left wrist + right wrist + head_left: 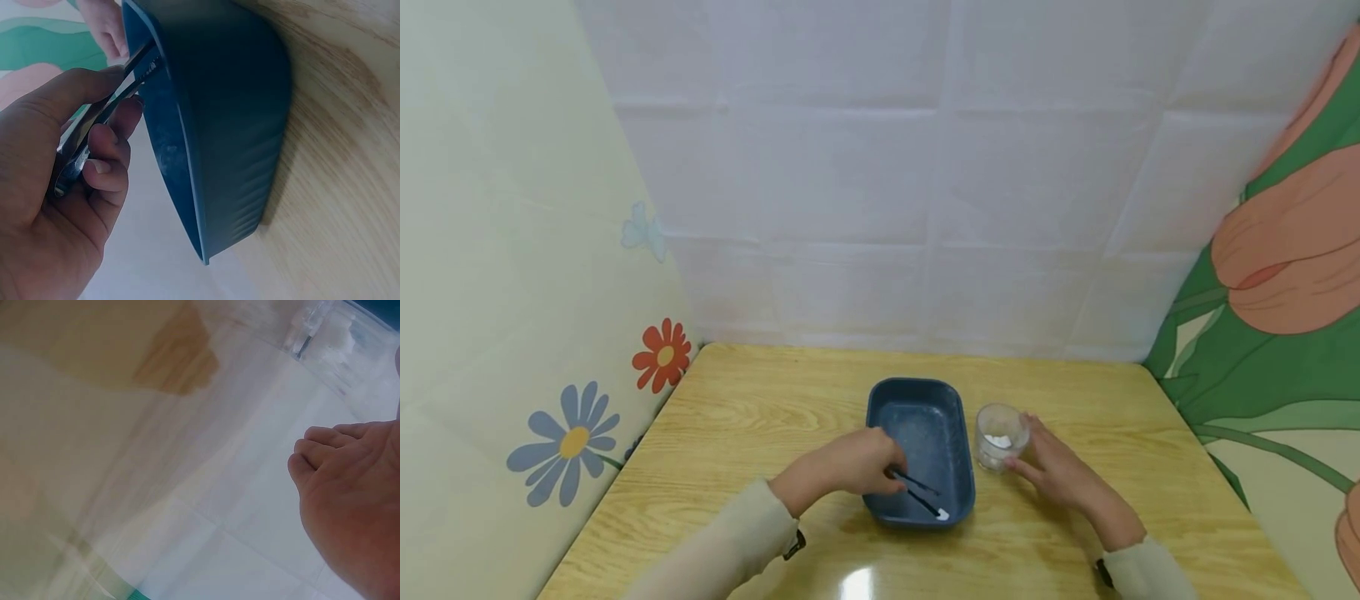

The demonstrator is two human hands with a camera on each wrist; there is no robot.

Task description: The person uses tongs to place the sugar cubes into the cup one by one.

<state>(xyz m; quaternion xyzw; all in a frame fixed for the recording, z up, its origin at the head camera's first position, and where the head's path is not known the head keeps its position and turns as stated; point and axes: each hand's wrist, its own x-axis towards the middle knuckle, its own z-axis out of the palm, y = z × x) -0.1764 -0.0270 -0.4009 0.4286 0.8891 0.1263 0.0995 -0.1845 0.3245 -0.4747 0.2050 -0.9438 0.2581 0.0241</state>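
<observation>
My left hand (868,462) grips a pair of dark tweezers (917,493) over the near part of a dark blue rectangular tray (967,467). Their two arms stand apart, and a small white piece (943,515) lies at the tip of the nearer one. In the left wrist view, the shiny tweezers (80,140) run between thumb and fingers past the tray's rim (181,119). Right of the tray stands a clear glass (988,450) with white pieces (998,441) inside. My right hand (1060,467) holds it from the right, thumb on the near side; the right wrist view only partly shows this contact.
All of this is on a wood-grain table (760,417). A white sheet (850,208) hangs behind its far edge. Flower-patterned cloths flank it, a pale one (512,292) at left and a green and pink one (1285,333) at right.
</observation>
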